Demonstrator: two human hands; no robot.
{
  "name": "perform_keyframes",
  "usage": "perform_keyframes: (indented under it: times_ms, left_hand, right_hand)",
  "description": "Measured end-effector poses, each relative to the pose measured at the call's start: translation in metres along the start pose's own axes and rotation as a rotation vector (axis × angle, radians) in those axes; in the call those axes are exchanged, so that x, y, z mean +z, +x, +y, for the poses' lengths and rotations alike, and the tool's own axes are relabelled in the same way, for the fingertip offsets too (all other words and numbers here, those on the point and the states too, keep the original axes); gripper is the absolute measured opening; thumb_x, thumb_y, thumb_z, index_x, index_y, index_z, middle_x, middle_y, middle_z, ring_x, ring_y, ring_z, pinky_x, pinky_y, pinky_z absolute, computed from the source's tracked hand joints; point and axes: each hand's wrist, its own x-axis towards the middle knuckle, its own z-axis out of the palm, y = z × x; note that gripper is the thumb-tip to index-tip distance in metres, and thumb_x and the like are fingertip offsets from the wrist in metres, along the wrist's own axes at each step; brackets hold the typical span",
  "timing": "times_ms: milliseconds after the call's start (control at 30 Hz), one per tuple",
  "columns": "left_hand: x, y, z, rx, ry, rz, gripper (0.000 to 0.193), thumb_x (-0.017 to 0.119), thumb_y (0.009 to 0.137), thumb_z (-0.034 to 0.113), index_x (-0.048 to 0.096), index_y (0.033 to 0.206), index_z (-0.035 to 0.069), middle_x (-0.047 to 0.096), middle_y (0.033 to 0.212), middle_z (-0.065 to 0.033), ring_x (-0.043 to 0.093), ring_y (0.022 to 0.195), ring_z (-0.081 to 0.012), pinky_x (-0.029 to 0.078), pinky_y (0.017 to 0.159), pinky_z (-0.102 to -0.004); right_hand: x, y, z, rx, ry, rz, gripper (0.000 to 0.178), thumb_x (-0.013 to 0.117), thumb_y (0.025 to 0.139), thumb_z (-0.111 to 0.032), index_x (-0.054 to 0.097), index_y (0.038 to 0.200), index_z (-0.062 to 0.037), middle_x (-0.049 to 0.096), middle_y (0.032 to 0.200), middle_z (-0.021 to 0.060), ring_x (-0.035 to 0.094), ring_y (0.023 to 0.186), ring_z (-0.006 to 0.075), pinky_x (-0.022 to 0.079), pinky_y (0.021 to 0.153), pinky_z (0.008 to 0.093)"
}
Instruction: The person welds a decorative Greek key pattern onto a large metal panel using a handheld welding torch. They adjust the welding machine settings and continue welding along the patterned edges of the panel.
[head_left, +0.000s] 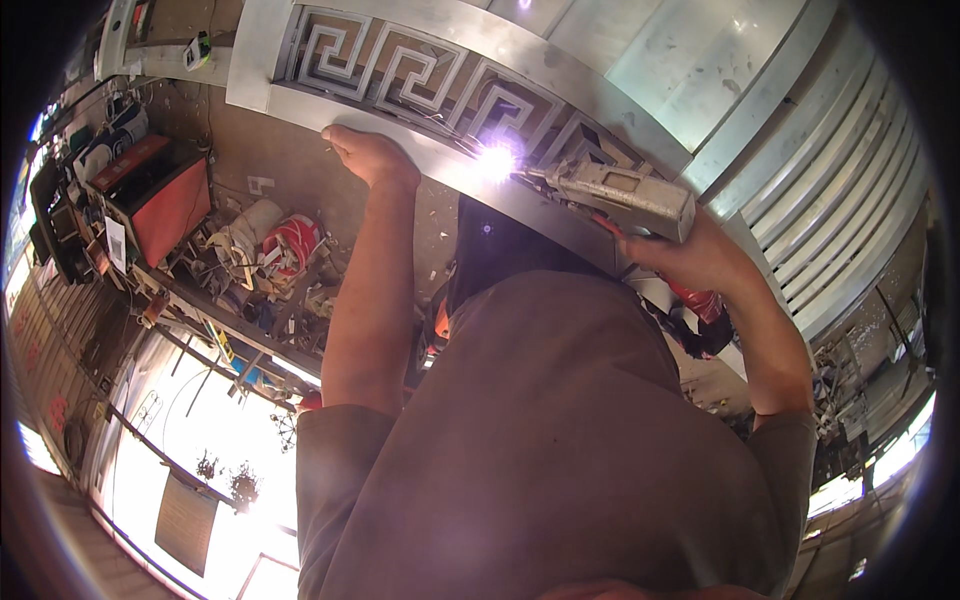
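Observation:
A silvery metal gate panel (440, 145) with a square spiral key pattern (420, 75) lies across the top of the view. My left hand (372, 157) is closed at its near rail, left of the weld spot; some of its fingertips are hidden. In my right hand (690, 255) is a grey, boxy welding gun (630, 195), gripped by its handle. Its nozzle points left at the rail. A very bright white-violet glow (495, 162) burns at the tip and washes out the metal around it.
Curved parallel metal bars (830, 210) extend at the right. On the left stand a red and black box-shaped machine (165, 200) and a red-and-white bucket (292, 245) among cluttered scraps. A small green-and-black device (198, 50) rests on the frame at upper left.

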Motion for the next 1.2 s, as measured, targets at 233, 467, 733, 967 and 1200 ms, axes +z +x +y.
perform_keyframes:
  times_ms: [233,467,733,967,1200]
  left_hand:
    - [-0.001,0.007,-0.005,0.002,-0.049,-0.017,0.085,0.028,0.109,0.061,0.023,0.168,-0.001,0.021,0.177,-0.0163,0.033,0.157,-0.0317,0.024,0.131,-0.0415]
    - [-0.001,0.007,-0.005,0.011,-0.059,-0.039,0.085,0.028,0.109,0.061,0.025,0.167,-0.001,0.025,0.175,-0.0162,0.035,0.155,-0.0319,0.026,0.129,-0.0422]
    - [-0.001,0.005,-0.005,-0.013,-0.079,-0.033,0.086,0.028,0.109,0.062,0.024,0.168,-0.001,0.024,0.176,-0.0153,0.033,0.156,-0.0306,0.024,0.130,-0.0420]
    - [-0.002,0.006,-0.005,-0.015,-0.038,-0.032,0.088,0.028,0.108,0.064,0.024,0.168,0.000,0.022,0.177,-0.0143,0.032,0.157,-0.0312,0.024,0.130,-0.0418]
    - [0.001,0.001,-0.001,-0.004,0.020,0.017,0.089,0.027,0.108,0.066,0.023,0.168,0.000,0.022,0.177,-0.0160,0.033,0.157,-0.0329,0.025,0.130,-0.0416]
  right_hand:
    - [0.000,-0.002,-0.001,-0.043,-0.060,0.030,0.060,0.079,0.090,-0.016,0.058,0.145,-0.0025,0.072,0.121,0.0083,0.070,0.096,0.0150,0.057,0.089,0.0326]
    - [-0.001,-0.001,-0.002,-0.030,-0.066,0.014,0.060,0.078,0.091,-0.018,0.058,0.145,-0.0021,0.072,0.124,0.0091,0.070,0.099,0.0152,0.057,0.091,0.0323]
    - [-0.011,-0.018,0.001,0.085,-0.074,0.062,0.064,0.083,0.088,-0.020,0.060,0.145,-0.0040,0.071,0.129,0.0091,0.069,0.110,0.0178,0.056,0.098,0.0333]
    - [-0.023,-0.067,-0.003,0.094,0.022,0.178,0.048,0.084,0.088,-0.013,0.066,0.131,-0.0034,0.072,0.107,0.0021,0.066,0.096,0.0122,0.056,0.082,0.0300]
    - [0.005,-0.103,0.013,0.059,0.030,0.283,0.046,0.082,0.089,-0.010,0.065,0.132,-0.0037,0.072,0.108,0.0030,0.067,0.099,0.0145,0.056,0.086,0.0322]
